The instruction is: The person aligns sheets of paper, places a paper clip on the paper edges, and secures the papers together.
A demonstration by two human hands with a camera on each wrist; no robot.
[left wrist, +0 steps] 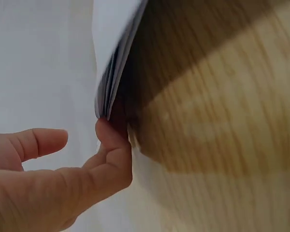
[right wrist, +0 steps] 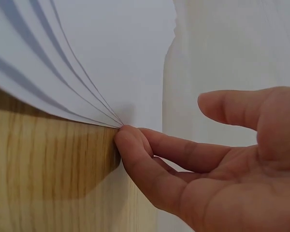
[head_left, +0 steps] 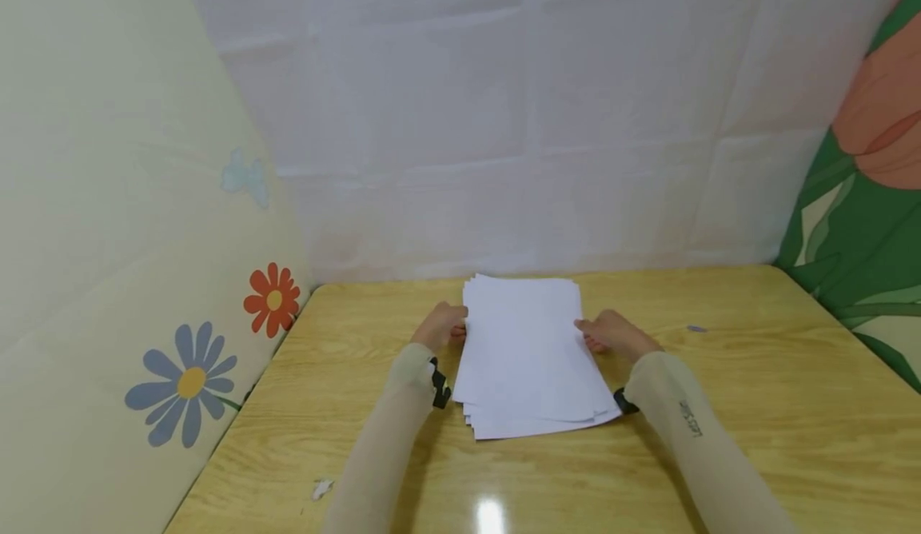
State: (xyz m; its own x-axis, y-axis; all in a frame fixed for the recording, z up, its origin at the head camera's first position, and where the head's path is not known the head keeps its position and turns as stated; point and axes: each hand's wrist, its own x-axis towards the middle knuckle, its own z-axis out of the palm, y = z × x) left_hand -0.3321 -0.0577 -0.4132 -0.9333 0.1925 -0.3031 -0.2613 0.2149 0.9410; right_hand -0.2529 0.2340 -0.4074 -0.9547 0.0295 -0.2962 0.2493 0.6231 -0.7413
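A stack of white paper sheets [head_left: 524,350] lies on the table in the head view, its lower and upper left corners fanned unevenly. At its left edge is my left hand [head_left: 437,326]. The left wrist view shows the bent fingers [left wrist: 113,154] touching the sheets' edges, thumb held apart from the paper. My right hand [head_left: 613,334] is at the opposite edge. In the right wrist view its fingertips [right wrist: 128,133] press against the side of the sheets [right wrist: 87,77], which bow and separate toward the near end. The right thumb also stands off the paper.
The wood-grain table [head_left: 360,342] meets a white cloth backdrop [head_left: 446,118] at its far edge. A small purple piece [head_left: 696,328] lies right of the stack, and a whitish scrap [head_left: 321,488] lies at front left. Flower-printed cloths [head_left: 190,382] flank both sides.
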